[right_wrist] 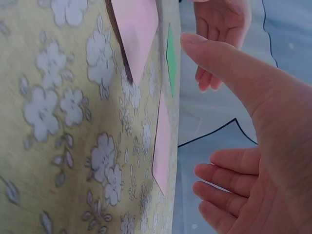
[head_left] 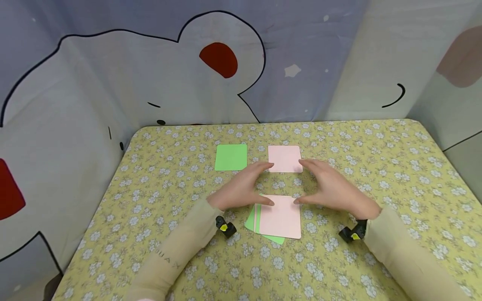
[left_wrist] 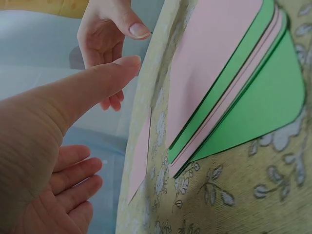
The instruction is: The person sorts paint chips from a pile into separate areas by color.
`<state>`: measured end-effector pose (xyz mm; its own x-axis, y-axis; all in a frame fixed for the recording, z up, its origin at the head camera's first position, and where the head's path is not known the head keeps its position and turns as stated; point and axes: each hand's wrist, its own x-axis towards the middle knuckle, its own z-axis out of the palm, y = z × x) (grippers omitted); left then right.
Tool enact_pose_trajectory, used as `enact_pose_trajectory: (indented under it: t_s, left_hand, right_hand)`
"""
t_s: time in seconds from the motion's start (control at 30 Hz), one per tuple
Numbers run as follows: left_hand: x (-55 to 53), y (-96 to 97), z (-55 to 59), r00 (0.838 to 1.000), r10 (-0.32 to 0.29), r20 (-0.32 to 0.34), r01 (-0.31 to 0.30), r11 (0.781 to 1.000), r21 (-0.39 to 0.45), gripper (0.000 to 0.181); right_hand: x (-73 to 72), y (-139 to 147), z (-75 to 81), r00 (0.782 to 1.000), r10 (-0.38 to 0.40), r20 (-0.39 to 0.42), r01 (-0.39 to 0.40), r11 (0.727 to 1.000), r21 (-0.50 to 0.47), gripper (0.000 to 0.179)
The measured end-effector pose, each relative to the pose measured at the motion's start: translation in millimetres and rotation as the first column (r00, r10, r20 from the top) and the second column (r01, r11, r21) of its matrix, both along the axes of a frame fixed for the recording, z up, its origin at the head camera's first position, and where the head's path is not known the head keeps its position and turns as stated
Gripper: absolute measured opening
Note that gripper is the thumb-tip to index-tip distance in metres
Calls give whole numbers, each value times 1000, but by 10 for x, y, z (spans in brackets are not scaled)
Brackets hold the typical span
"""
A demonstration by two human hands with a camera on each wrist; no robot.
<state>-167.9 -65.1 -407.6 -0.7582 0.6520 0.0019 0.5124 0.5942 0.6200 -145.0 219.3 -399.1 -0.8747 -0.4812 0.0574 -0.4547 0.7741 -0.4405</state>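
Observation:
A small pile of pink and green square cards (head_left: 280, 217) lies fanned on the tablecloth, a pink card on top and green edges showing at the left and below. My left hand (head_left: 242, 188) hovers at the pile's upper left, thumb and fingers spread apart, holding nothing. Opposite it, my right hand (head_left: 331, 188) is spread the same way at the upper right, also holding nothing. Beyond the hands a single pink card (head_left: 285, 159) lies flat between the fingertips in the head view. Left of that one is a green card (head_left: 231, 157).
A yellow flowered tablecloth (head_left: 169, 234) covers the table. Behind and beside it hangs a printed cloth (head_left: 150, 75) with cartoon shapes. Each wrist wears a small black camera, one on the left (head_left: 226, 227) and one on the right (head_left: 353, 231).

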Motion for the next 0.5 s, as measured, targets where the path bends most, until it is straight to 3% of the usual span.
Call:
enact_pose_trajectory:
  t_s: [0.5]
  left_hand:
    - [204,-126,-41,999,-19,-33,19,1000,10,108]
  right_hand:
    - [226,-60,-30,1000,16,-8,-16,1000,-19,121]
